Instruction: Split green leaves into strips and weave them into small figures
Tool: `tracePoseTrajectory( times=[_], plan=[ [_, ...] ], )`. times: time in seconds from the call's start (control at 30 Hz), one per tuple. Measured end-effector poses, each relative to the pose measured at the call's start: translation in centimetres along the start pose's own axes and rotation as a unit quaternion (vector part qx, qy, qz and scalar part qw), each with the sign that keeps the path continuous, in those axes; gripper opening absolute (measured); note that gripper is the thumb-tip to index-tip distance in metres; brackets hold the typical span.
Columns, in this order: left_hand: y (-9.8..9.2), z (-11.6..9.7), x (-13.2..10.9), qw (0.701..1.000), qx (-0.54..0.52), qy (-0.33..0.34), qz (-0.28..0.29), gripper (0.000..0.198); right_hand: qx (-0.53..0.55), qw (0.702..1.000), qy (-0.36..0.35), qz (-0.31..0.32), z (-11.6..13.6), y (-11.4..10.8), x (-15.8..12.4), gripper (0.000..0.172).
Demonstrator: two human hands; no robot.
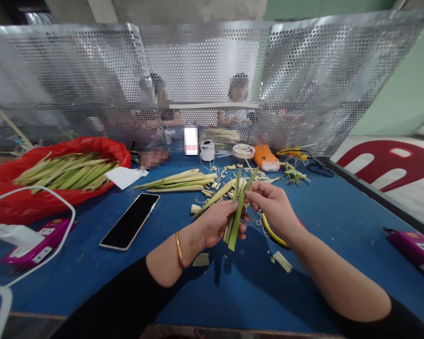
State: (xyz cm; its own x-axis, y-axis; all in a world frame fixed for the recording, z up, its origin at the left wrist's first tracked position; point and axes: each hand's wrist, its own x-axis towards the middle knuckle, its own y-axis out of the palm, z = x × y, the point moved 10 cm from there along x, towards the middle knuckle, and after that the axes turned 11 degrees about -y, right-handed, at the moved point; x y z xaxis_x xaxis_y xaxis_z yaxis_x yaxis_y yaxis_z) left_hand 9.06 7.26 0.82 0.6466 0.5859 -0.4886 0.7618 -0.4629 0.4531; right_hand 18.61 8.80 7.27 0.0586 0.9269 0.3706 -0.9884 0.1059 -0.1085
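Several green leaf strips (pixel 237 221) stand nearly upright over the middle of the blue table, gripped in my left hand (pixel 221 221) with its fingers wrapped round them. My right hand (pixel 268 200) pinches the edge of the front green strip near its upper part. Behind my hands, a bundle of pale green leaves (pixel 180 181) lies on the table, with cut scraps (pixel 229 168) scattered beside it. Yellow-handled pliers or a similar curved tool (pixel 270 230) lies partly hidden under my right forearm.
A red bag of leaves (pixel 108 146) sits at the left, near a black phone (pixel 131 221) and a purple power strip (pixel 49 240). White thread (pixel 207 151), a tape roll (pixel 243 151) and an orange packet (pixel 266 157) stand behind. Two people sit beyond the perforated screen (pixel 205 61).
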Motion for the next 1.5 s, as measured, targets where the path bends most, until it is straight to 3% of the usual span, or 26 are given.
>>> tracePoseTrajectory(
  times=[0.3,0.47,0.7,0.93,1.0,1.07,1.13,1.23,1.33,1.5],
  plan=[
    [0.0,0.4,0.1,0.999,-0.026,-0.016,0.013,0.022,-0.147,0.987,-0.066,0.003,0.6,-0.6,-0.1,0.013],
    [0.7,0.7,0.3,0.997,-0.052,-0.031,0.055,0.023,-0.165,0.984,-0.069,0.0,0.3,-0.7,0.0,0.011],
    [0.7,0.9,0.2,0.996,-0.058,-0.053,0.042,0.026,-0.187,0.979,-0.077,-0.004,0.6,-0.7,-0.2,0.012],
    [1.1,0.6,0.0,0.997,-0.042,-0.029,0.05,0.03,-0.204,0.975,-0.088,-0.009,0.6,-0.5,-0.1,0.014],
    [0.6,-0.1,0.1,0.997,-0.062,-0.003,0.036,0.027,-0.196,0.975,-0.097,-0.035,1.0,-0.9,-0.2,0.011],
    [-0.3,-1.1,0.0,0.994,-0.105,0.04,0.011,0.027,-0.198,0.969,-0.137,-0.048,2.3,-0.9,-0.5,0.022],
    [-1.2,-2.1,-0.1,0.986,-0.149,0.081,-0.011,0.027,-0.219,0.949,-0.226,0.008,4.3,0.7,-1.1,0.035],
    [-1.9,-2.4,-0.3,0.977,-0.186,0.099,-0.028,0.026,-0.263,0.89,-0.344,0.141,6.2,4.2,-2.8,0.045],
    [-2.0,-2.2,-0.3,0.976,-0.193,0.097,-0.038,0.027,-0.298,0.859,-0.372,0.189,6.2,5.5,-3.7,0.048],
    [-1.6,-2.1,-0.4,0.974,-0.205,0.096,-0.028,0.03,-0.306,0.842,-0.393,0.209,6.2,5.9,-4.1,0.05]
  ],
)
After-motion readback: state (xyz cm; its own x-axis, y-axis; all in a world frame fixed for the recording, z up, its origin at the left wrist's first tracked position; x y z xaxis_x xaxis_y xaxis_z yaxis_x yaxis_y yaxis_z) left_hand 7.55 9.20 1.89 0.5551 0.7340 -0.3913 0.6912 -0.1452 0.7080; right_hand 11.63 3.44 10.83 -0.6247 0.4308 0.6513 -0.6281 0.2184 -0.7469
